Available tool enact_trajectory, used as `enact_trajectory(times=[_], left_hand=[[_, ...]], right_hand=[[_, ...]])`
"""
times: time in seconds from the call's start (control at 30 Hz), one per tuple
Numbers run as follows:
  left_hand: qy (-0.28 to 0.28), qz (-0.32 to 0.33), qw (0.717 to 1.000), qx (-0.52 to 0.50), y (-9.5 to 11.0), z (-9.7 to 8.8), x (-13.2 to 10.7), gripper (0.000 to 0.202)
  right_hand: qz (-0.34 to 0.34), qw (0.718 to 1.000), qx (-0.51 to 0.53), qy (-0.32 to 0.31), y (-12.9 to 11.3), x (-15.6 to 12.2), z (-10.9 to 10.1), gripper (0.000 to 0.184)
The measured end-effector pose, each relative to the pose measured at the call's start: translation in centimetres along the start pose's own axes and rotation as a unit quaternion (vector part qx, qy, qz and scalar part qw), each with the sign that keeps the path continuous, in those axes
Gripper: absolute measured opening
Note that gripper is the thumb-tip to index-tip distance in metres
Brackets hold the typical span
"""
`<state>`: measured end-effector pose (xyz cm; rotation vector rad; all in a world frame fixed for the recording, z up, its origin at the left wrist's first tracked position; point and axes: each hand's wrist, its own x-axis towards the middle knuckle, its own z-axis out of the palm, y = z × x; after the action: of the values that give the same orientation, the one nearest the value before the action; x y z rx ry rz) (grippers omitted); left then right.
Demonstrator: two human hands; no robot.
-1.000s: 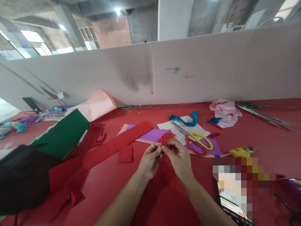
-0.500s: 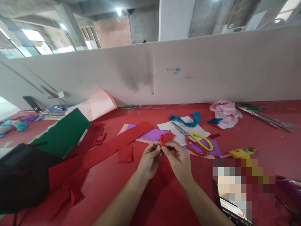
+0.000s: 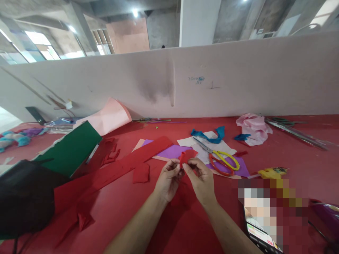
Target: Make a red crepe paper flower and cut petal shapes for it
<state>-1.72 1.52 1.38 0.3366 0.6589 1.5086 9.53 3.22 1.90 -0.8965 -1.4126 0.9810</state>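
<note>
Between my hands is a small piece of red crepe paper [image 3: 184, 157], rolled at its left side with a loose flap reaching right. My left hand [image 3: 169, 178] pinches the rolled side between thumb and fingers. From the right, my right hand [image 3: 201, 180] pinches the same piece, its thumb pressed against the roll. Scissors [image 3: 222, 158] with one yellow and one red handle lie just beyond my right hand on white and purple paper [image 3: 174, 151]. A long red crepe paper strip [image 3: 124, 165] stretches away to the left, with a small red square [image 3: 141, 173] beside it.
Blue paper scraps [image 3: 212, 135] and crumpled pink paper [image 3: 254, 128] lie farther back. A yellow glue gun [image 3: 272, 173] and a phone [image 3: 261, 225] are at right. A green sheet [image 3: 71, 150] and a black bag [image 3: 26, 197] occupy the left. A pale partition [image 3: 119, 84] borders the red table.
The rolled edge of the red crepe paper has turned slightly between my fingertips, and more of its flat side shows. Both hands stay in nearly the same place.
</note>
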Motion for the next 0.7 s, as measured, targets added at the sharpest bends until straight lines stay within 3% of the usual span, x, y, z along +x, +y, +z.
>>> enact_trajectory(times=[0.4,0.7], left_hand=[[-0.031,-0.025,0.999,-0.011,0.15,0.05,-0.23,0.029],[-0.038,-0.034,0.999,0.012,0.18,0.03,-0.22,0.026]], right_hand=[[0.077,0.988,0.131,-0.034,0.03,0.12,0.11,0.012],[0.095,0.980,0.172,-0.033,0.25,0.29,0.12,0.012]])
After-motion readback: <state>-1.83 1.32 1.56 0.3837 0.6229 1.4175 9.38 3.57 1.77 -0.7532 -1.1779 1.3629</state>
